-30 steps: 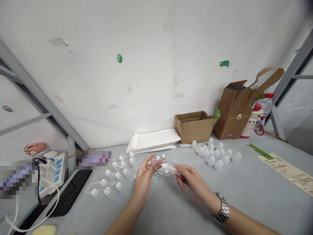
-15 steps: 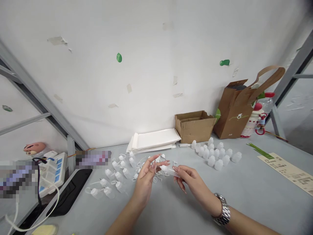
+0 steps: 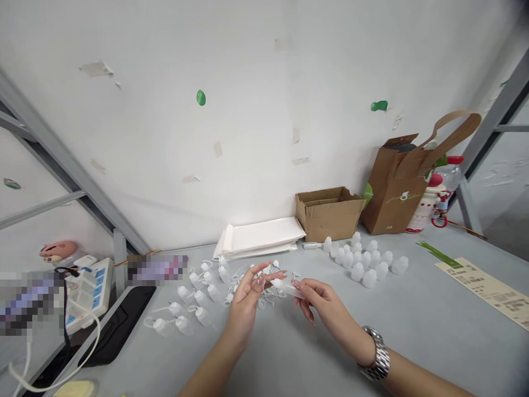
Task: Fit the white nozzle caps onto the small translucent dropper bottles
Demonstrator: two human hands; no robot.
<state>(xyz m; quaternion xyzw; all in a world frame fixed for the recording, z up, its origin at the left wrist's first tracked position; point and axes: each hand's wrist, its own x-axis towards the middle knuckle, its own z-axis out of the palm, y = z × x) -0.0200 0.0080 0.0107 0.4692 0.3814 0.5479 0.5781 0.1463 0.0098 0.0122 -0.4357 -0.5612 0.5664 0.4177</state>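
A small translucent plastic bottle (image 3: 291,290) lies tilted between my two hands. My right hand (image 3: 320,300) pinches its body between thumb and fingers. At the other end of the bottle, the fingertips of my left hand (image 3: 247,303) close on its white cap (image 3: 276,283). Loose white caps with thin strap loops (image 3: 266,300) lie on the table just behind, partly hidden by my fingers. Left of my left hand stand several capped bottles (image 3: 201,298) with looped straps. Several uncapped-looking translucent bottles (image 3: 370,278) stand in a group to the right.
A stack of white bags (image 3: 262,234) lies by the wall, with a cardboard box (image 3: 330,220) beside it. Farther right stand a brown paper bag (image 3: 392,193) and a printed paper strip (image 3: 487,286). A black phone-like slab (image 3: 119,325) and a power strip (image 3: 93,289) lie left.
Almost nothing has moved. Both hands keep hold of the bottle and cap, with only a very slight shift of the fingers.
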